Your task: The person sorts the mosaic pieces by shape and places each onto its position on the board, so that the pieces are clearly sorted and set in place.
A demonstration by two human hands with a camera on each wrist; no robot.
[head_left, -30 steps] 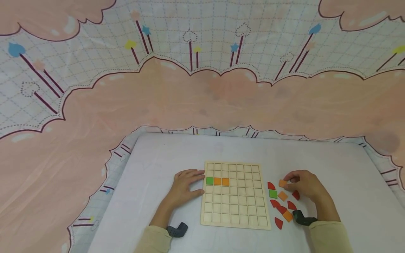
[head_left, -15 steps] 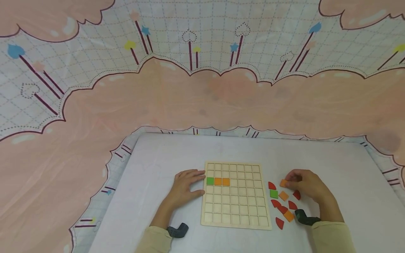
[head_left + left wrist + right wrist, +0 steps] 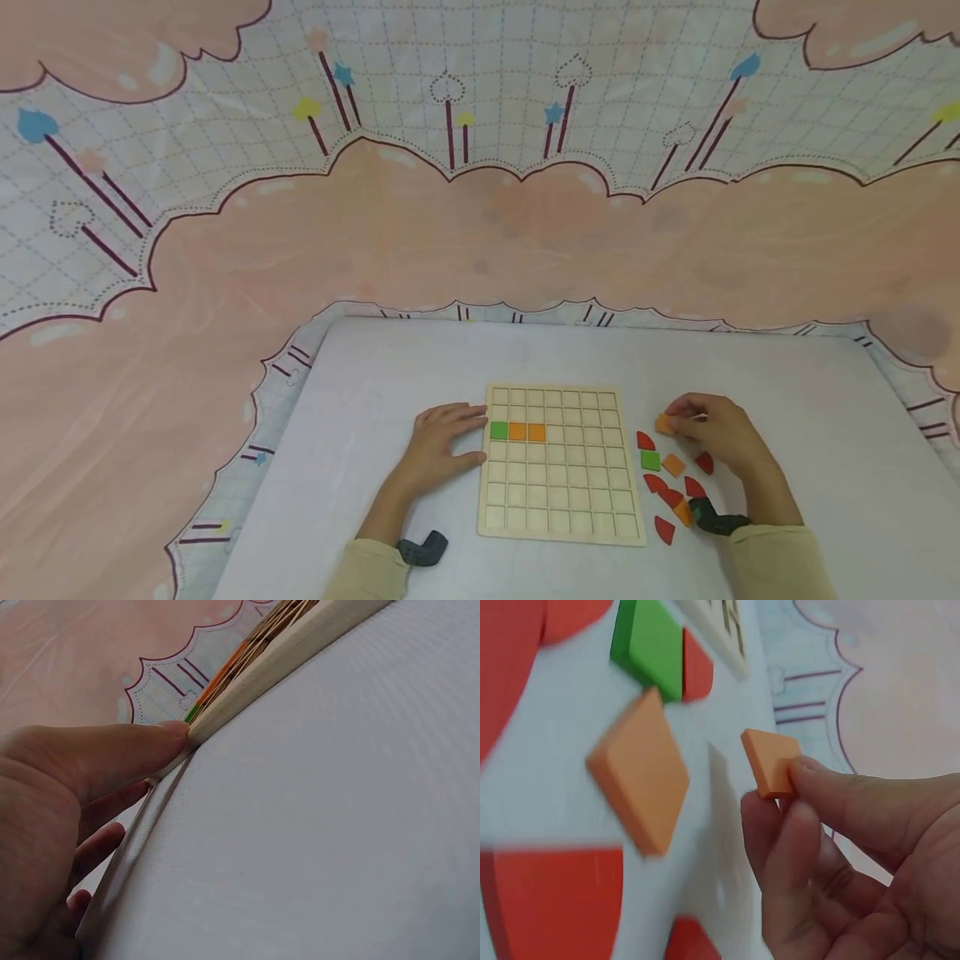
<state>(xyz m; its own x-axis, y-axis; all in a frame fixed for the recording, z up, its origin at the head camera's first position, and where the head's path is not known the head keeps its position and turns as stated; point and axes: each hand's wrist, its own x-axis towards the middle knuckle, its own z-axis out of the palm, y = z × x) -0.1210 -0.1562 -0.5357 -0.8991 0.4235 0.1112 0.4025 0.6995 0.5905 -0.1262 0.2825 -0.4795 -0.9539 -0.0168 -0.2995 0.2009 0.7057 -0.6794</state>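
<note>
orange tile (image 3: 772, 763) is pinched in the right hand (image 3: 712, 429).
at the lower right of the head view, it has just shifted slightly up-left, so it is nearer the wooden board (image 3: 577, 476), yet apart; the left hand (image 3: 441, 440), fingers extended, touches the board's left edge.

Beyond the white table (image 3: 405, 358) we see a peach backdrop (image 3: 480, 242), perhaps cloth, though we can't be sure. Higher above the table, a pale gridded area (image 3: 517, 42) carries printed sticks (image 3: 451, 133) with colored tips. A scalloped pale border (image 3: 268, 433) skirts the table's far and side edges. Soft light covers the table.
</note>
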